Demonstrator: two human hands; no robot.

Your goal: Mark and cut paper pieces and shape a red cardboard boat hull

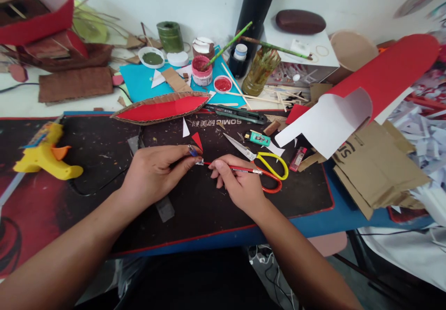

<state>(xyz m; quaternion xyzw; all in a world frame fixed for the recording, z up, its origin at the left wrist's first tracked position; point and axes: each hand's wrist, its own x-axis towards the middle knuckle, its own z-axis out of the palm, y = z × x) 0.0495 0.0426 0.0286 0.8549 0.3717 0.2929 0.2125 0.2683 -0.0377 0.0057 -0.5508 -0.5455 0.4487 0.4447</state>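
My left hand (149,171) is closed in a pinch over the dark mat, gripping a small object with a blue end (192,150); its kind is mostly hidden by the fingers. A thin red pencil (240,168) lies in my right hand (244,191), held between thumb and fingers. Its left end meets a small whitish piece (200,162) at my left fingertips. Scissors (256,157) with one yellow and one orange handle rest just beyond my right hand. Small red (197,140) and white (186,127) paper scraps lie past my left fingertips.
A yellow glue gun (49,157) lies at the left. Behind the hands are a red-lined cardboard boat shape (163,108), a utility knife (237,113), a green lighter (258,138) and paint pots (202,71). Rolled red paper (386,73) and cardboard (376,161) crowd the right.
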